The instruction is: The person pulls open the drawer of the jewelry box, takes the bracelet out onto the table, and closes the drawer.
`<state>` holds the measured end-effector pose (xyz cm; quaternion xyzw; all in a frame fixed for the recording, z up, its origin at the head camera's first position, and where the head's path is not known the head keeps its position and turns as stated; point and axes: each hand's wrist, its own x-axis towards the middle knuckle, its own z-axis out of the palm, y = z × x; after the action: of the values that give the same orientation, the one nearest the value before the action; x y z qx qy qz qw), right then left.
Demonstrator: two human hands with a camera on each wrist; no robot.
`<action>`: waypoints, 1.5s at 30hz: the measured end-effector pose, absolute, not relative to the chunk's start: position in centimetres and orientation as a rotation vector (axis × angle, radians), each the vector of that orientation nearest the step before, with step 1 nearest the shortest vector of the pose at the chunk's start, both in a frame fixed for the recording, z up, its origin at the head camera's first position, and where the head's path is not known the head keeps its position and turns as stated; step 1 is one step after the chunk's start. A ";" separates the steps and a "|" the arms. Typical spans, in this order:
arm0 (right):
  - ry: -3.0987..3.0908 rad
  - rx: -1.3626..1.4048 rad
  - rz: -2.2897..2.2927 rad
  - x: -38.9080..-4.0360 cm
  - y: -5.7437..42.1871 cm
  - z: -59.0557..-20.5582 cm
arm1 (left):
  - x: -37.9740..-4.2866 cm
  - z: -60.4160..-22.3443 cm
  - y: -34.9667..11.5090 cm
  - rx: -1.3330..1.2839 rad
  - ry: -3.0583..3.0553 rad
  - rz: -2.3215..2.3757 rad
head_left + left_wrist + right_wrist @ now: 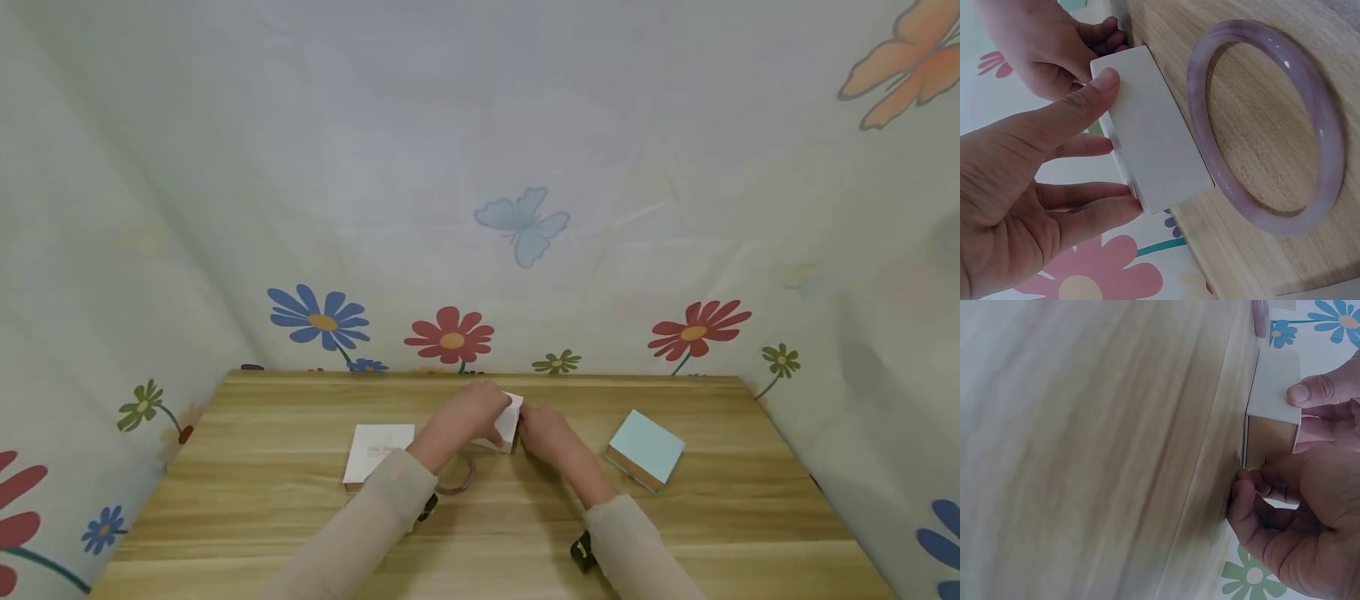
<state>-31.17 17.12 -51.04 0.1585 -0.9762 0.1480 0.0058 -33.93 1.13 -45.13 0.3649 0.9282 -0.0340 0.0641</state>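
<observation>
A small white box (1154, 137) stands on the table at the centre, between the two hands. My left hand (471, 417) grips it, with the thumb on one face and the fingers along the opposite edge in the left wrist view. At the box's brown end (1270, 437), my right hand (1300, 519) has its thumb and index finger pinched together at the lower edge. Those fingertips hide whatever small part they hold there. Close beside the box lies a glossy pale purple bangle (1331, 150), flat on the wood and near the left wrist.
Left of the hands sits another white box (375, 446) with faint lettering, partly behind the left sleeve. A light blue box (651, 442) with a brown side lies at the right. The wooden table (510, 542) meets a flower-printed curtain (375, 167) at its back edge.
</observation>
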 end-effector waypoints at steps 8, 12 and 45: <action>-2.994 0.504 0.427 -31.2 16.8 -51.0 | -33.9 -45.5 1.0 1.094 2.830 -0.087; -3.003 0.502 0.462 -31.0 16.8 -51.0 | -33.9 -45.7 0.9 1.077 2.826 -0.082; -3.059 0.493 0.563 -30.8 17.8 -50.4 | -33.7 -45.8 1.0 1.027 2.864 0.000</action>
<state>-30.81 17.83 -50.39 0.1564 -0.9713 0.1789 -0.0039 -33.69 0.97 -45.80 0.3372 0.9401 0.0000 0.0493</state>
